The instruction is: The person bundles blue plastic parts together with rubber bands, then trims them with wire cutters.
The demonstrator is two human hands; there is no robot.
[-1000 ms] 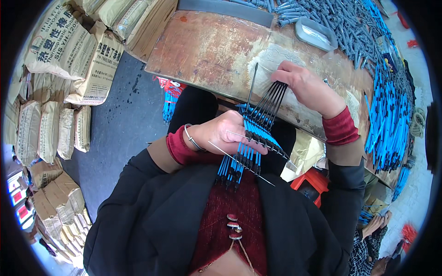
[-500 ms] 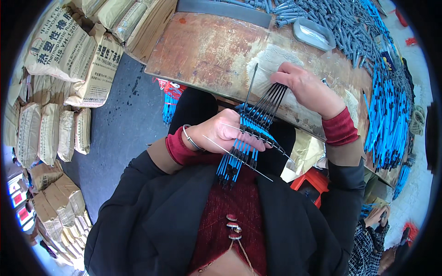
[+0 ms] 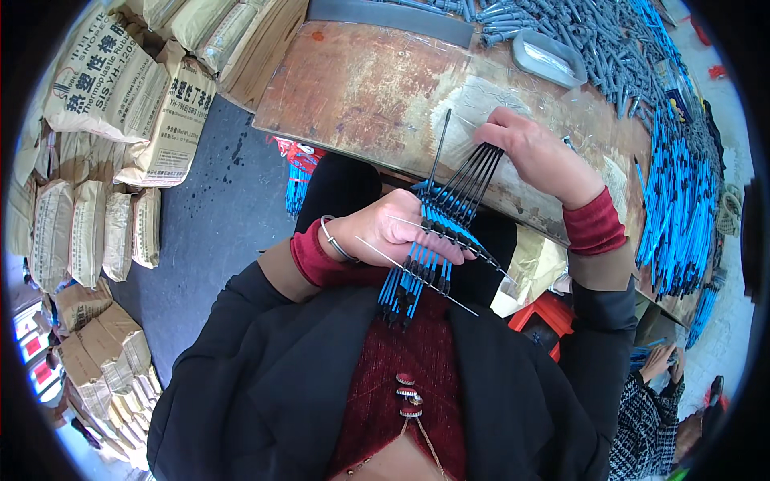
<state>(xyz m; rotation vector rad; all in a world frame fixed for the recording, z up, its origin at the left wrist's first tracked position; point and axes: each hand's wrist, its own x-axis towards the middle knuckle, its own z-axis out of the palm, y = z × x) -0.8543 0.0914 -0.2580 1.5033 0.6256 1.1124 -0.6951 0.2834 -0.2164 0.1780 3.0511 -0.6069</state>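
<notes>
In front of my chest, my left hand (image 3: 401, 228) is wrapped round a bundle of thin blue rods (image 3: 443, 212) with black joints, which look like umbrella ribs. Two thin metal wires (image 3: 459, 303) run crosswise through the bundle below and beside my fingers. My right hand (image 3: 533, 152) is closed, pinching the top ends of several thin black rods (image 3: 475, 183) that fan up from the blue ones. Left of these, a single dark rod (image 3: 440, 148) with a small looped tip sticks up apart from the others. My right fingertips are partly hidden.
A worn wooden table (image 3: 361, 88) lies ahead. On it are a heap of grey plastic parts (image 3: 577, 32), a clear tray (image 3: 549, 58) and a grey strip (image 3: 389, 20). More blue rods (image 3: 678, 216) hang at right. Paper sacks (image 3: 164, 128) stand left. A co-worker's hands (image 3: 659, 361) show lower right.
My hands and the rods keep almost the same place and grip. At the lower right, the co-worker's hands and sleeve have shifted.
</notes>
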